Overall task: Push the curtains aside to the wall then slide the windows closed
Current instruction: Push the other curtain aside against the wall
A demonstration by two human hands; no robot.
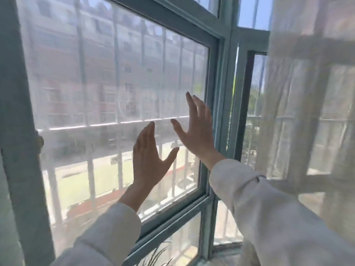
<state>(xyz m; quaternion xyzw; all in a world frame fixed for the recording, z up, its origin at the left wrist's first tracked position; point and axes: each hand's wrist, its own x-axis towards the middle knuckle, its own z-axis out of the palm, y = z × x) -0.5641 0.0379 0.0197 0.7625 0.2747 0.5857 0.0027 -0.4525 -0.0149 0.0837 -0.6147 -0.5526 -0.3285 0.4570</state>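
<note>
Both hands are flat on the glass of the sliding window sash [115, 93], fingers spread and palms open, gripping nothing. The left hand [148, 160] sits at about 7 o'clock from the right hand [197, 131], a little apart from it. The right hand is just beside the sash's right stile [212, 112], so it is the nearer one to the closing edge. The key relation is the open gap [251, 112], which lies at 3 o'clock from the hands, past the fixed teal mullion [228, 93]. The sash's travel axis is horizontal and its stile runs vertically. My read is that the coming push has to go straight toward 3 o'clock along the track, with palm friction doing the work. The sheer curtain [311, 112] is bunched at the far right, at 3 o'clock beyond the gap and well apart from both hands. It looks mostly cleared, though I can't tell whether it reaches the wall.
</note>
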